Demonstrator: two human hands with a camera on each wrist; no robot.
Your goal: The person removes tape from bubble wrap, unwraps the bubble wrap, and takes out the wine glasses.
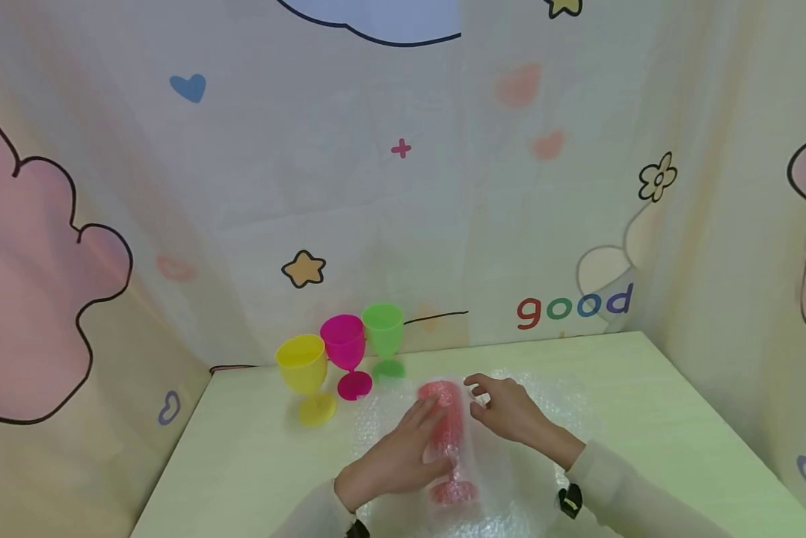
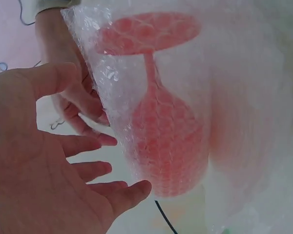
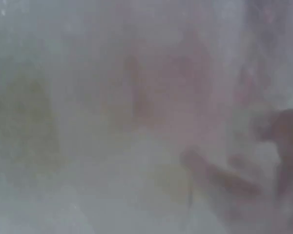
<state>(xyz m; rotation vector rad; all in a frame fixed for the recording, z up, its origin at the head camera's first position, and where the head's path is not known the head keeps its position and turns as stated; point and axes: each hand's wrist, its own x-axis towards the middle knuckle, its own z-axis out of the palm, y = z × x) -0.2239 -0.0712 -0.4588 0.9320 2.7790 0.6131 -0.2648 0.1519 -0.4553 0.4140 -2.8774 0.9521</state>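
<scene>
A red plastic goblet lies inside clear bubble wrap, its foot toward me. The wrap covers both its bowl and stem. My left hand rests over it with fingers extended across the bowl; the left wrist view shows the palm and spread fingers beside the wrapped goblet. To the right of the bowl, my right hand hovers with loosely bent fingers, nothing visible between them. Bubble wrap fills and blurs the right wrist view, where fingers show only faintly.
A yellow goblet, a magenta goblet and a green goblet stand at the back left of the pale table. A printed curtain hangs behind the table and along its sides.
</scene>
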